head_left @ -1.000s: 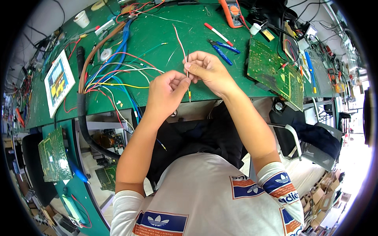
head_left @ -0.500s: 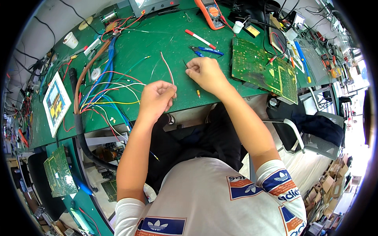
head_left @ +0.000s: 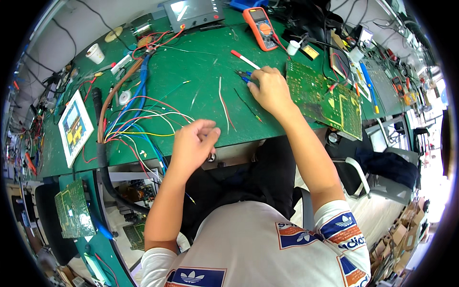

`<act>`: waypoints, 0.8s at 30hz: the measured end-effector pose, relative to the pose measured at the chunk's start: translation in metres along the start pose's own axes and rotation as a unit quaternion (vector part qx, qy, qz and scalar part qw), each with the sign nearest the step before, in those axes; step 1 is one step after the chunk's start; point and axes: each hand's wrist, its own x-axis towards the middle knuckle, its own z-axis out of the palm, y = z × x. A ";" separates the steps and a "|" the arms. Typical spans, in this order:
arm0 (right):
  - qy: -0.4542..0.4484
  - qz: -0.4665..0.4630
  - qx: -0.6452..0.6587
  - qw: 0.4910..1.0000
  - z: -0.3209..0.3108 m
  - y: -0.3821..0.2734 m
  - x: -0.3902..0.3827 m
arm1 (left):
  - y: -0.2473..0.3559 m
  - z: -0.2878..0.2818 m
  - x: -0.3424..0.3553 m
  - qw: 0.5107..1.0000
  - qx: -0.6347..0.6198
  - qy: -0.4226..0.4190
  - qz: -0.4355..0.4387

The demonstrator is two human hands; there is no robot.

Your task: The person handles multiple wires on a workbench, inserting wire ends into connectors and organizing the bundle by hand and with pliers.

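My right hand [head_left: 271, 91] is closed over the blue handles of a pair of wire cutters [head_left: 245, 77] lying on the green bench; the dark jaws show beyond the fingers. Nothing is in my left hand [head_left: 195, 143], which hovers by the bench's front edge with curved fingers and the thumb apart. Between the hands lie a white wire [head_left: 221, 98], a short red wire [head_left: 229, 115] beside it, and a thin dark wire [head_left: 247, 104] with a green-and-red end. Left of my left hand, loose coloured wires [head_left: 143, 117] fan out from a thick black cable [head_left: 103, 165].
Right of my right hand lies a large green circuit board [head_left: 325, 98]. A red-capped marker [head_left: 245, 60], an orange multimeter [head_left: 261, 29] and a small white cup [head_left: 293, 47] are farther back. A white-framed picture panel [head_left: 75, 128] stands at left, near a paper cup [head_left: 95, 53].
My left hand has let go of the red and white wires, which now lie on the bench. My right hand has released the dark wire and moved onto the wire cutters. The view has shifted slightly.
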 end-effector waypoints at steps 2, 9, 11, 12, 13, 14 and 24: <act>0.004 -0.012 0.011 1.000 -0.001 0.002 0.000 | -0.001 -0.009 -0.020 0.999 -0.048 -0.021 0.002; -0.004 -0.073 0.191 0.979 -0.023 -0.046 -0.022 | -0.052 -0.056 -0.108 0.992 -0.062 0.108 -0.028; -0.040 -0.075 0.255 0.963 -0.033 -0.065 -0.033 | -0.069 -0.061 -0.133 0.985 -0.069 0.151 -0.049; -0.069 -0.060 0.290 0.953 -0.039 -0.073 -0.038 | -0.075 -0.063 -0.141 0.981 -0.083 0.168 -0.056; -0.099 -0.044 0.323 0.940 -0.043 -0.079 -0.042 | -0.081 -0.065 -0.148 0.976 -0.097 0.183 -0.063; -0.099 -0.051 0.329 0.938 -0.043 -0.083 -0.043 | -0.084 -0.065 -0.152 0.972 -0.108 0.198 -0.070; -0.032 -0.067 0.044 0.996 -0.032 -0.033 -0.005 | -0.089 -0.058 -0.136 0.961 0.054 0.272 0.011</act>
